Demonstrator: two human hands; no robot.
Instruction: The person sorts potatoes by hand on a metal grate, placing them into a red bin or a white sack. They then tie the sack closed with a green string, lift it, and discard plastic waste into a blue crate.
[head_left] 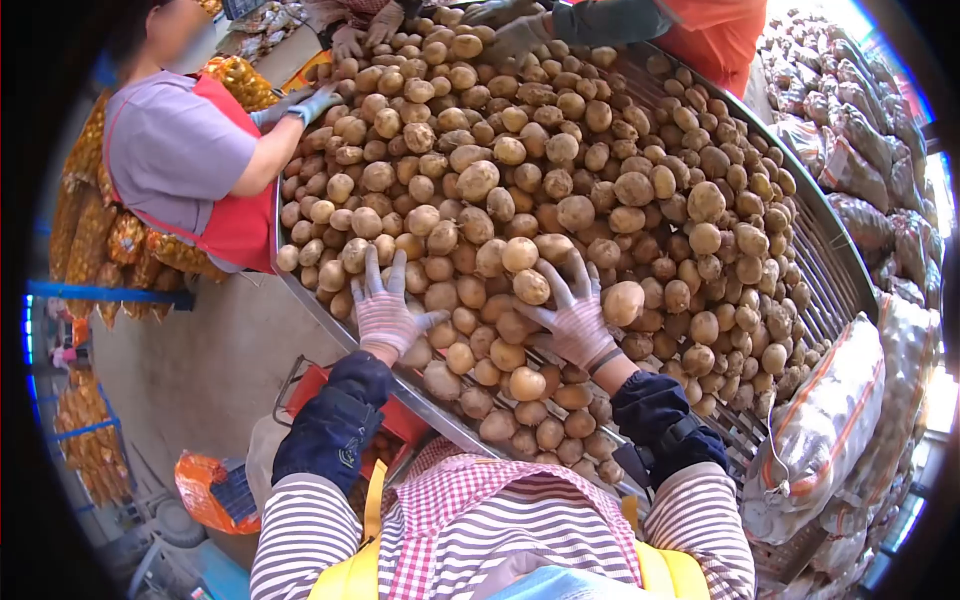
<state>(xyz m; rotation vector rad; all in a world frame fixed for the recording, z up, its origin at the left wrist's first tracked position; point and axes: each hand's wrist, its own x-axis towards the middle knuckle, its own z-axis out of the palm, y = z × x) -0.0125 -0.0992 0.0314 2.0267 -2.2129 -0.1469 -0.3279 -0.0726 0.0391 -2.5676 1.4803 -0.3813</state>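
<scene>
A deep heap of potatoes (479, 181) covers a metal slatted sorting table (825, 290) in front of me. Both hands wear pale striped gloves with grey fingertips. My left hand (387, 312) rests on the potatoes by the near left rim, its fingers spread and nothing gripped. To its right, my right hand (577, 322) lies palm down on the heap with fingers apart. A round potato (531, 287) sits by its thumb and forefinger, and a larger pale potato (623, 303) is just beyond its outer side. Its palm hides whatever lies beneath.
A person in a red apron (232, 110) works at the left edge; other people's gloved hands (520, 38) reach in at the far side. A red crate (400, 412) stands below the near rim. Filled sacks (825, 400) line the right; net bags of potatoes (90, 235) stand left.
</scene>
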